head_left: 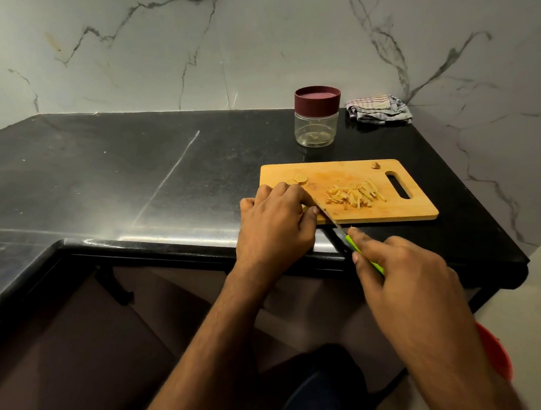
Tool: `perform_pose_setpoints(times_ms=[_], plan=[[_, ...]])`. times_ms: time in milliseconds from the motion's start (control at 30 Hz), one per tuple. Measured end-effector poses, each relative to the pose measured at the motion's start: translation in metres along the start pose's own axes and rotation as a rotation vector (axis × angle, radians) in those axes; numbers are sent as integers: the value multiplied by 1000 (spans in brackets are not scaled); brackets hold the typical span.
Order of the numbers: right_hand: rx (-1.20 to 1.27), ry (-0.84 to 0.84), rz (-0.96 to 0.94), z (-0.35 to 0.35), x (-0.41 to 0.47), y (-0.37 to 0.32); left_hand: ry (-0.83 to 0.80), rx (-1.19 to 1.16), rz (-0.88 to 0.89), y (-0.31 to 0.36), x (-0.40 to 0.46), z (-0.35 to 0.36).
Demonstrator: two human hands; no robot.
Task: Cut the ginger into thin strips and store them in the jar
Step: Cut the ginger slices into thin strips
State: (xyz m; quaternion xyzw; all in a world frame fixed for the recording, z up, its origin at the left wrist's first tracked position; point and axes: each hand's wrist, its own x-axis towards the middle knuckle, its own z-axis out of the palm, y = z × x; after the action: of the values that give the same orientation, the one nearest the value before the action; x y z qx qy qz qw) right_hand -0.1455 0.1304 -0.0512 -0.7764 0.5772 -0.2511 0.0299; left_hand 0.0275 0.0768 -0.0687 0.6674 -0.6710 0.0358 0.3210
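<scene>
A wooden cutting board (pixel 403 211) lies on the black counter. A pile of thin ginger strips (pixel 356 195) rests in its middle. Round ginger slices (pixel 300 178) lie near the board's left end, and a small ginger end piece (pixel 375 165) sits by the far edge. My left hand (pixel 276 220) presses down on the board's left corner with fingers curled over ginger that is hidden beneath them. My right hand (pixel 406 274) grips a green-handled knife (pixel 350 242), whose blade tip reaches under my left fingers. A clear jar (pixel 314 130) with a maroon lid stands behind the board.
A folded checked cloth (pixel 379 111) lies at the counter's back right corner by the marble wall. The counter's front edge (pixel 166 251) runs just below my left wrist. A red bucket (pixel 495 351) stands on the floor at the right.
</scene>
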Motion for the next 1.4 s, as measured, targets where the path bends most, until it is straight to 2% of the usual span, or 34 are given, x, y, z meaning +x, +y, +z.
perform_pose_setpoints(times_ms=[100, 333, 633, 867, 1200, 1400], plan=[[-35, -2, 30, 1, -3, 3, 19, -38, 18, 0, -1, 0], [-2, -4, 11, 3, -4, 6, -99, 111, 116, 2, 0, -3], [135, 56, -22, 5, -4, 7, 20, -121, -59, -6, 1, 1], [194, 37, -65, 4, -8, 5, 7, -129, -42, -4, 1, -2], [141, 5, -44, 6, 4, 0, -43, -132, -46, -2, 5, -5], [-3, -7, -2, 2, 0, 4, 12, -105, -39, 0, 0, -3]])
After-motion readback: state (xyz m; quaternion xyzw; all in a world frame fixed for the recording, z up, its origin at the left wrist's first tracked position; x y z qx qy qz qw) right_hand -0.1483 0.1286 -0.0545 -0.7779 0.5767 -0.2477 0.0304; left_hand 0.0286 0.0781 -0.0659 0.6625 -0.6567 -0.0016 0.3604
